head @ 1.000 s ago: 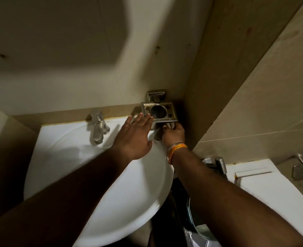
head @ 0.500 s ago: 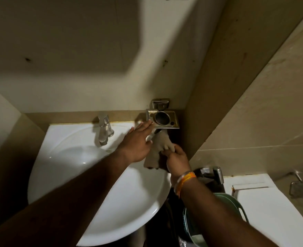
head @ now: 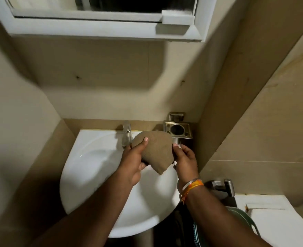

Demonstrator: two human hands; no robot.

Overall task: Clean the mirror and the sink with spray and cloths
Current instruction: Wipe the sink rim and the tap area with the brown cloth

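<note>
Spanning both hands' fingers, cloth overhangs sink.

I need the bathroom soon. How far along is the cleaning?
Early. Done: a tan cloth is picked up. In hand: left hand and right hand hold it over the white sink. Left: wiping; no spray bottle shows.

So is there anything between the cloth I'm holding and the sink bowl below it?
Nothing visible. Both hands, left hand and right hand, hold the brown cloth above the white sink, beside the tap.
</note>
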